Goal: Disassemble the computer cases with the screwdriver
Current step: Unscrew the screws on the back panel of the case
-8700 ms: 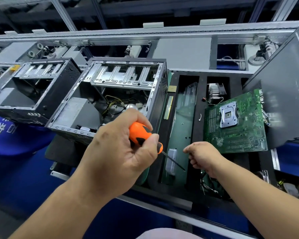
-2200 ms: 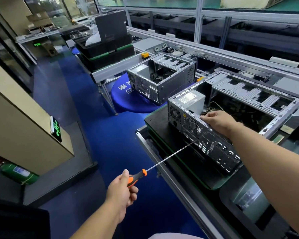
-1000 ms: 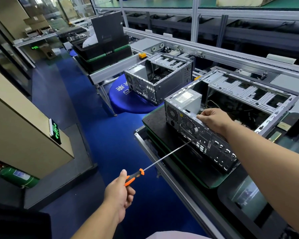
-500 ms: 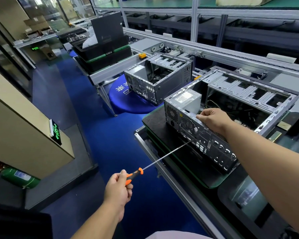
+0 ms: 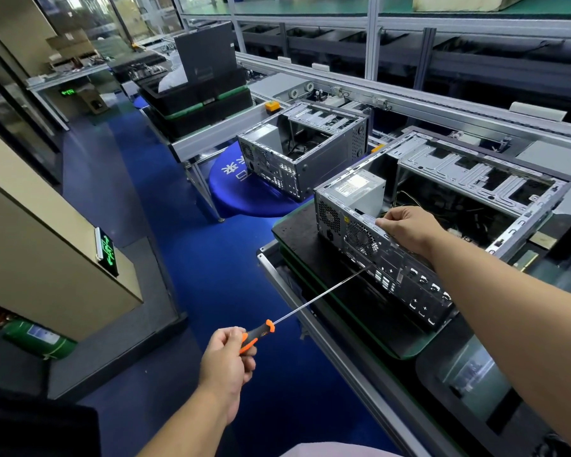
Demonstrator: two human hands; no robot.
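We are standing at the conveyor line, and our left hand (image 5: 226,361) has its fingers wrapped tight around the orange-and-black handle of the long-shafted screwdriver (image 5: 305,308), held low and out over the blue floor (image 5: 192,245). The thin steel shaft runs up and to the right, and its tip meets the rear panel of the nearer open grey metal computer case (image 5: 409,232), just below the round fan grille. That case lies on its side on a black foam pad with a green edge (image 5: 297,235), its silver power supply box (image 5: 360,189) sitting in the near corner. Our right hand (image 5: 409,229) rests on the top edge of the rear panel, fingers curled over the rim and gripping it. Further back, a second open grey computer case (image 5: 310,150) sits on a round blue mat with white lettering (image 5: 234,189), well apart from the one we are working on.
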